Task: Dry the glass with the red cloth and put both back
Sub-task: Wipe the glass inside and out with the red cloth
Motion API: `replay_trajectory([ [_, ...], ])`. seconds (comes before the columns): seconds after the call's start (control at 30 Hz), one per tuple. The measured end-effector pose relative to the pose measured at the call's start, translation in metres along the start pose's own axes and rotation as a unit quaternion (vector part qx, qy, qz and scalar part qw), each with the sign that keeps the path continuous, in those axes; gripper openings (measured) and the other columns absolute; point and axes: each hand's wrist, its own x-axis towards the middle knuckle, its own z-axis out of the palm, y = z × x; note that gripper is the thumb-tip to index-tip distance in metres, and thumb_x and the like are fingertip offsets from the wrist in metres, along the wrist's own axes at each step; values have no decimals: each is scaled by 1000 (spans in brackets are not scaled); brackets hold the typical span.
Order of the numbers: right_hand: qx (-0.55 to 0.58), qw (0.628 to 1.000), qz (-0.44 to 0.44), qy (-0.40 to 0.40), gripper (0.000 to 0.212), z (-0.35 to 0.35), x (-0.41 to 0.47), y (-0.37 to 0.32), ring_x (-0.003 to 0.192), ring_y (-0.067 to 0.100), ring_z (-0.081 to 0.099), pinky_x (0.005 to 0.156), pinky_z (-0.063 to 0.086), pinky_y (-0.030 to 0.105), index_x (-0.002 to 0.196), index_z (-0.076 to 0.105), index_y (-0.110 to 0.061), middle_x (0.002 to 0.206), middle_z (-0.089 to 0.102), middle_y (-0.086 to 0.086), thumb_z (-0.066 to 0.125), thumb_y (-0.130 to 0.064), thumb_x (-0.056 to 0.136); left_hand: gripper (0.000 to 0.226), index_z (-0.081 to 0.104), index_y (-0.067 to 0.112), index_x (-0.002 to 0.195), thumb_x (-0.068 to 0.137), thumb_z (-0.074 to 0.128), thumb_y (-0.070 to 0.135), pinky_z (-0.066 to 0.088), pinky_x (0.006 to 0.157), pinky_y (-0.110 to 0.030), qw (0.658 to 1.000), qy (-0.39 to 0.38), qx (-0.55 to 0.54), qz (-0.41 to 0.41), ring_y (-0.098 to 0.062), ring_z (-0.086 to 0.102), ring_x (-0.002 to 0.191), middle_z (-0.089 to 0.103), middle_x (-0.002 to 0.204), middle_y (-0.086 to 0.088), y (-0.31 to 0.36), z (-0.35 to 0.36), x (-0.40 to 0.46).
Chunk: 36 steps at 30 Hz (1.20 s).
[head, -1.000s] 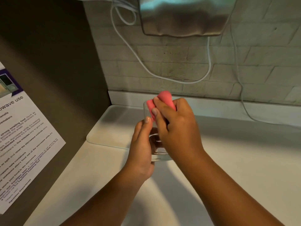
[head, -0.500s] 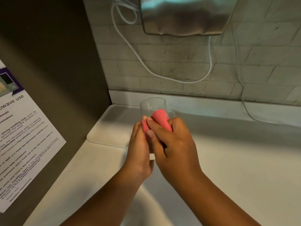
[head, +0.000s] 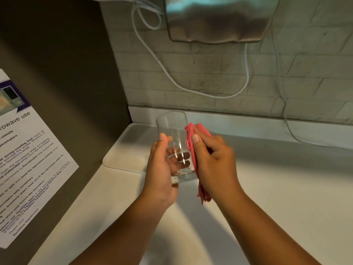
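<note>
My left hand (head: pixel 160 169) grips the upright glass (head: pixel 172 134) above the counter (head: pixel 286 188); its fingers show only through the glass. My right hand (head: pixel 214 159) presses the bunched cloth (head: pixel 193 150) against its side, hiding most of it.

place: shared office kitchenette | evidence: microwave-use notice (head: pixel 28 159), white counter (head: pixel 277 188), brick wall (head: pixel 210 83)

Item count: one clear glass (head: pixel 172 134); one red cloth (head: pixel 193 150); two hands, left (head: pixel 160 169) and right (head: pixel 214 161); one printed notice (head: pixel 24 159) at 9 o'clock; one metal dispenser (head: pixel 215 18) at 12 o'clock.
</note>
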Motion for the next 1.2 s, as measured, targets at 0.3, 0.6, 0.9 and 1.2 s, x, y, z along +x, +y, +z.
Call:
replay_trajectory([
  [0.3,-58,992,-106,-19,23,14,0,-11,86,-10,59,69,45,2,115,69,-7,91,55,-34,62,-20,98,51,71,29,127,95,54,64,63,80,-40,993,-26,107,-40,-21,79,102,80,118,-7,-7,-1,-7],
  [0.6,-31,999,23,17,26,-2,27,-1,85,3,61,77,48,18,111,75,-28,95,61,2,53,-35,100,69,64,15,128,78,67,63,63,71,-48,1000,-15,18,2,-30,74,83,72,102,-17,-4,0,-4],
  [0.9,-108,980,-165,-25,23,10,-7,-16,92,6,60,80,49,17,115,72,-19,102,62,-7,63,-16,94,61,72,31,127,83,56,72,56,95,-46,991,-23,119,-49,-28,73,117,80,118,-6,-5,2,-4],
  [1.2,-96,994,-42,45,28,-1,40,-9,90,-7,54,82,40,0,124,69,-27,106,61,3,59,-30,99,68,66,13,126,78,67,61,61,83,-51,997,-34,56,-32,-32,73,87,70,110,-22,-19,-3,-10],
])
